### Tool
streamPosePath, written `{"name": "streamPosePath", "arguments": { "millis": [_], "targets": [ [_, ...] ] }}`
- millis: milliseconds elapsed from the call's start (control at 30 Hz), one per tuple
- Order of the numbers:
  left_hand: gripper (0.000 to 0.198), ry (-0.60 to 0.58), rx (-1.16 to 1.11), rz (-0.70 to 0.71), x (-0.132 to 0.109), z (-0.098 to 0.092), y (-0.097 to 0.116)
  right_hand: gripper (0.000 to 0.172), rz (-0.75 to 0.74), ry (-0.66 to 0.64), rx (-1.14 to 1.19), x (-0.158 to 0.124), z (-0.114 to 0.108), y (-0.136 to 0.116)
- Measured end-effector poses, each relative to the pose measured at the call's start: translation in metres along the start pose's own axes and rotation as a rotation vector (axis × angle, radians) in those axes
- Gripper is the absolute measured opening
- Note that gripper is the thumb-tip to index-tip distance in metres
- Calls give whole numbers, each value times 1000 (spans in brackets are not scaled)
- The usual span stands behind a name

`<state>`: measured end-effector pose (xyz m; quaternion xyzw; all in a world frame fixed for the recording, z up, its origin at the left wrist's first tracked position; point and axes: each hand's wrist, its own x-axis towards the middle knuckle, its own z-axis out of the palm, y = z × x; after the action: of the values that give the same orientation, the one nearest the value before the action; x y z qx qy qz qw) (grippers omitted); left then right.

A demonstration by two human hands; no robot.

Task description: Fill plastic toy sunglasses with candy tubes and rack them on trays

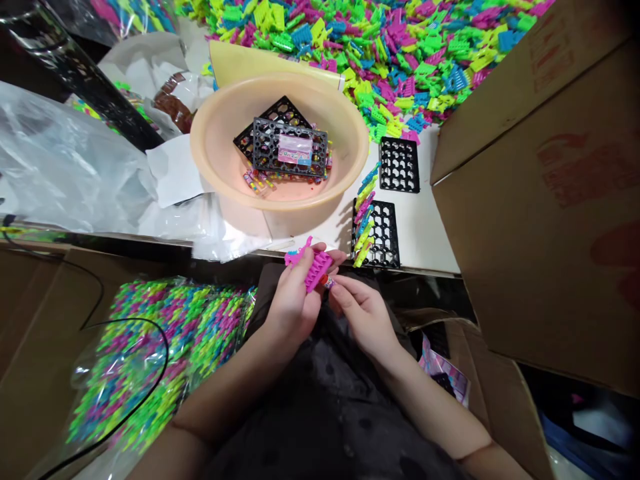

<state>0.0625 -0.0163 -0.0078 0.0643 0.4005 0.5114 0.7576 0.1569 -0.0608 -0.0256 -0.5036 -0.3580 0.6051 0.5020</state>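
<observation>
Plainly, the left hand (296, 293) grips a bright pink, comb-toothed plastic piece (318, 271), while the right hand (361, 312) pinches a small red-ended tube (329, 283) in a patterned wrapper at the piece's lower edge. Beyond the grip, a pink-and-blue label (295, 148) on a black tray (264, 157) carries lettering I can't make out; rightward, a carton (515, 220) bears blurred red print.

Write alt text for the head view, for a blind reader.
The left hand holds a pink plastic piece while the right hand holds a small tube at the piece's edge. Beyond, a peach basin holds black trays, near two more trays and a heap of bright plastic pieces.
</observation>
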Motion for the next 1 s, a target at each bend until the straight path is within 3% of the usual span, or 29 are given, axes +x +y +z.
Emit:
{"name": "streamPosePath", "arguments": {
  "millis": [267, 500, 633, 800, 1000],
  "targets": [
    [16, -28, 28, -3, 2, 1, -5, 26, -59, 0, -75, 1, -3, 4],
    [12, -37, 83, 23, 2, 4, -6, 21, -323, 66, -429, -2, -1, -2],
    [12, 11, 148, 106, 2, 6, -8, 22, -413, 95, -566, -2, -1, -4],
    [17, 4, 240, 302, 5, 2, -15, 20, -369, 49, -563, 2, -1, -7],
    [15, -107, 347, 372, 14, -10, -8, 22, -324, 20, -584, 9, 0, -3]
  ]
}}
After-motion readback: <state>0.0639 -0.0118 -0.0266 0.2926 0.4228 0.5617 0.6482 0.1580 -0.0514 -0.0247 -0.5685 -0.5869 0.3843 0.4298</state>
